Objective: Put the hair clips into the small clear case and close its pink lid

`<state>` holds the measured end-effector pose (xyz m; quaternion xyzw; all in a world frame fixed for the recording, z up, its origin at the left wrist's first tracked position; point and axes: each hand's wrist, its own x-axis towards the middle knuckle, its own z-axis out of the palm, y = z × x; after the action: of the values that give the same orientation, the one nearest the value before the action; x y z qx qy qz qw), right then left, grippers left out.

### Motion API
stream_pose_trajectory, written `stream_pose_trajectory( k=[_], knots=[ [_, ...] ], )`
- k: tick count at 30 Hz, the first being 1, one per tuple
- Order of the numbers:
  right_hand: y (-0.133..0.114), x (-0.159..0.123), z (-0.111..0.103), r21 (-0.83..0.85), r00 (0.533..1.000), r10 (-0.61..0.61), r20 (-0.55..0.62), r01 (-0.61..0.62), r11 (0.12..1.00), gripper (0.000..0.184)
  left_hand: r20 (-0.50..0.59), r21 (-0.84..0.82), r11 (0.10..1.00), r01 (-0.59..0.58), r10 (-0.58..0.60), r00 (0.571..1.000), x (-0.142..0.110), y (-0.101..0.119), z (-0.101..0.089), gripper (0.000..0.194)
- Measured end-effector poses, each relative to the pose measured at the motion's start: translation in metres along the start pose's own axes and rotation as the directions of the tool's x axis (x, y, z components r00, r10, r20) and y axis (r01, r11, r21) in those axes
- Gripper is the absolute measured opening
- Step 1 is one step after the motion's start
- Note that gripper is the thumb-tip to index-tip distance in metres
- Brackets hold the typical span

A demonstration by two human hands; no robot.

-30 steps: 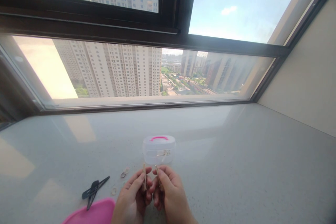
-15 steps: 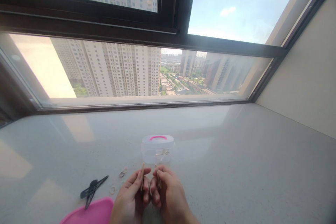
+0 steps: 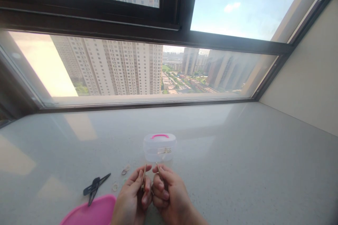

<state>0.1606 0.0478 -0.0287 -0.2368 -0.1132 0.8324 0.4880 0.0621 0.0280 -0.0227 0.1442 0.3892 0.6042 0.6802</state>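
Seemingly, clips point(image 3: 144, 178) sit pinched in both hands point(image 3: 136, 191).

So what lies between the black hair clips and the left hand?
A small pale ring shows in the head view between the black hair clips and the left hand; a dark ring and another pale one lie farther out.

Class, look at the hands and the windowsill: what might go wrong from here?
Left hand and right hand each pinch a slim hair clip, so one might slip. Small loose hair ties lie beside the left hand, which could brush them away. One of the crossed black snap clips overlaps the pink tray; a bump may shift both.
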Motion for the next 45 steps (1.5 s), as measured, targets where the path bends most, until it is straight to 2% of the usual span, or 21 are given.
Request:
stream_pose_trajectory(
  k=[10,20,28,35,39,45],
  knots=[
    [-0.001,0.001,-0.003,0.0,0.999,0.019,0.031,-0.019,1.0,0.031,-0.002,0.019,1.0,-0.017,0.017,1.0,-0.001,0.0,0.001,0.029],
    [0.0,0.001,-0.004,0.001,1.0,0.006,0.007,-0.006,1.0,0.032,0.003,-0.01,1.0,-0.003,0.003,1.0,0.002,-0.003,-0.001,0.026],
    [-0.003,0.001,-0.005,0.018,0.997,0.073,0.024,-0.073,0.997,0.029,0.068,-0.064,0.997,0.038,-0.034,0.997,0.004,-0.004,-0.005,0.021],
    [-0.002,0.001,-0.005,-0.04,0.999,0.026,0.048,-0.024,0.999,0.026,0.116,-0.12,0.987,0.111,-0.097,0.988,0.007,-0.003,-0.012,0.013],
    [0.001,0.003,-0.007,-0.027,0.999,0.035,0.025,-0.035,0.999,0.033,0.119,-0.098,0.989,0.111,-0.099,0.988,0.007,0.0,-0.011,0.011],
    [0.0,0.003,-0.009,-0.028,0.999,0.044,0.025,-0.044,0.999,0.031,0.113,-0.081,0.994,0.078,-0.069,0.991,0.006,0.0,-0.009,0.011]
  ],
)
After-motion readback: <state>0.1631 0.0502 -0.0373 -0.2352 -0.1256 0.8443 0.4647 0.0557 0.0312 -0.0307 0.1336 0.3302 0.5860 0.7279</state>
